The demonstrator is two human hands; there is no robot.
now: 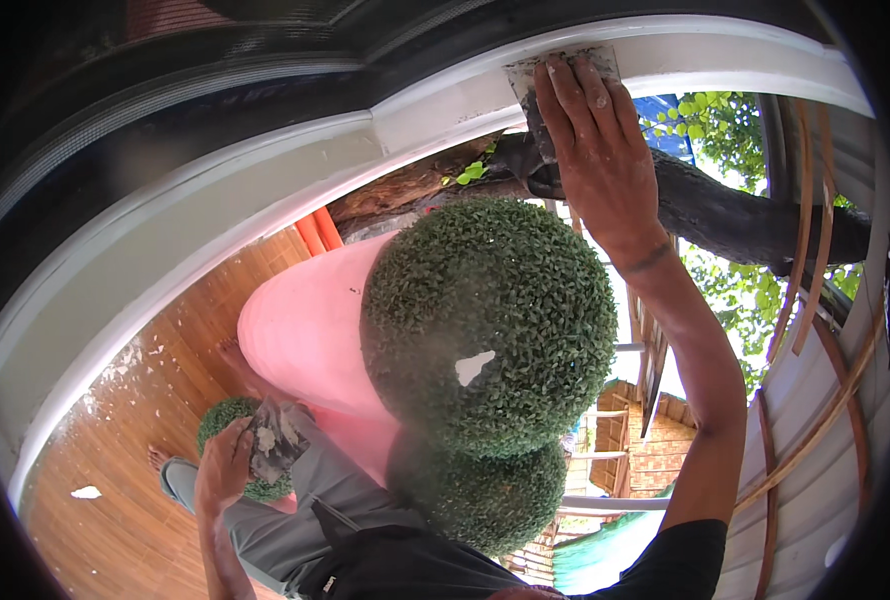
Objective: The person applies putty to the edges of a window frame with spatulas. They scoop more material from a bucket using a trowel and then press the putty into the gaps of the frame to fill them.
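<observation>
My right hand [605, 170] reaches up, its fingers pressing a thin, flat putty scraper [522, 88] against the white wall trim [445, 100]. The scraper is smeared with grey and white putty, and the palm hides part of it. Low on the left, my left hand [225, 468] grips a grey piece smeared with white putty [277, 440] above my trousers. Its exact kind cannot be made out. Pale dust or putty marks the fingers of my right hand.
Ball-shaped green artificial bushes [495, 310] stand close by, one on a tall pink planter [310, 315]. White flakes [87, 492] lie on the wooden floor [135, 530]. A dark tree trunk [725, 215] runs behind my right arm; corrugated sheeting [815, 440] is at the right.
</observation>
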